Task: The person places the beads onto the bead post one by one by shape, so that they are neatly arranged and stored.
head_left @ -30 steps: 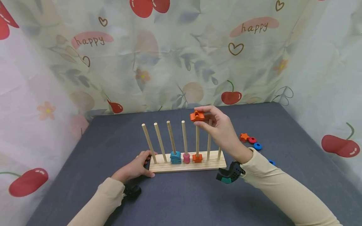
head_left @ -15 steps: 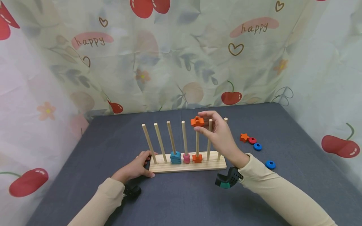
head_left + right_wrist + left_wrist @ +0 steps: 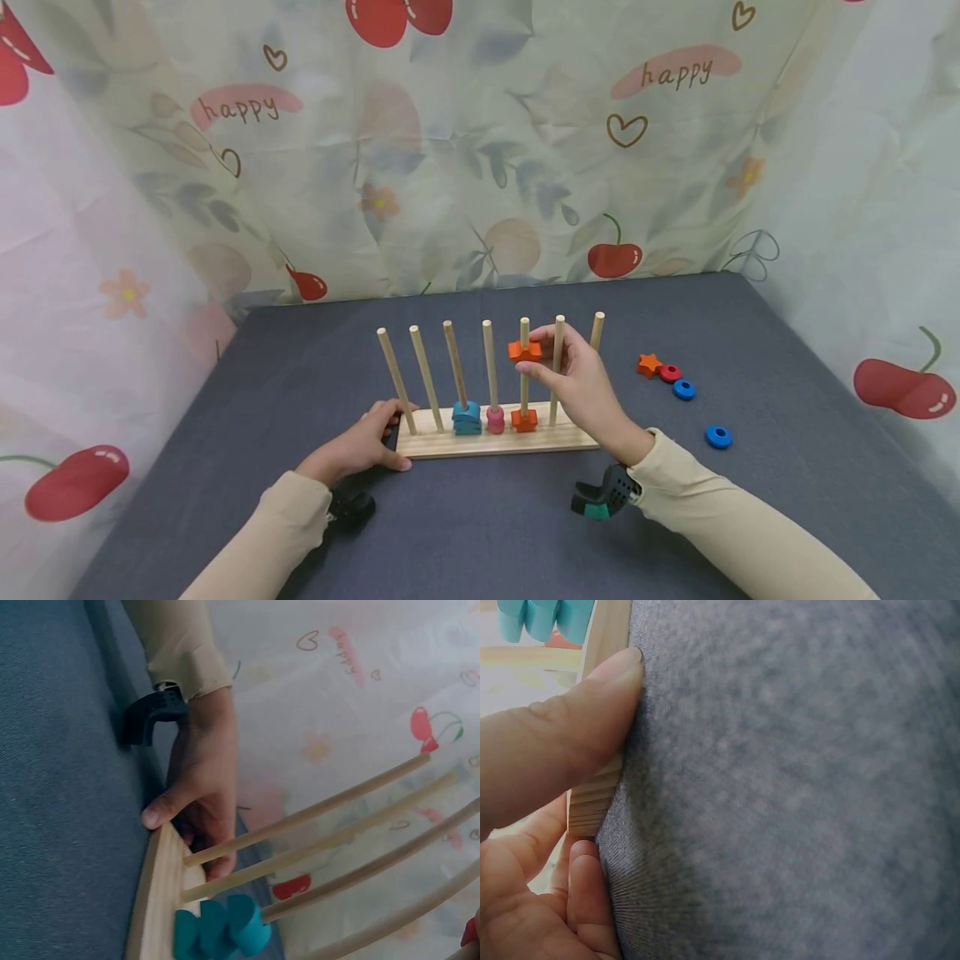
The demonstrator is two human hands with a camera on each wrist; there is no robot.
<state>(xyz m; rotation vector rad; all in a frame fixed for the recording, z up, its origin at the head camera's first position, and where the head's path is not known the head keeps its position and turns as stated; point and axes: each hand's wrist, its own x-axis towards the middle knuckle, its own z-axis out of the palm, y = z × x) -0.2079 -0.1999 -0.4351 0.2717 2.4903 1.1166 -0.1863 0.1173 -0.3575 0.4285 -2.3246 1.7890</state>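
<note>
The right hand (image 3: 581, 383) pinches an orange star bead (image 3: 524, 352) high on the fifth peg (image 3: 524, 390) from the left; tilting could jam it. The left hand (image 3: 362, 442) grips the left end of the wooden base (image 3: 495, 446); a slack grip might let it slide. Another orange piece (image 3: 524, 422) sits below.

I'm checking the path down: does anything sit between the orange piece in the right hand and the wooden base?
Yes: the held orange piece in the right hand is around a peg, and another orange piece sits at that peg's bottom, on the wooden base. Between the two, only bare peg shows.
</note>
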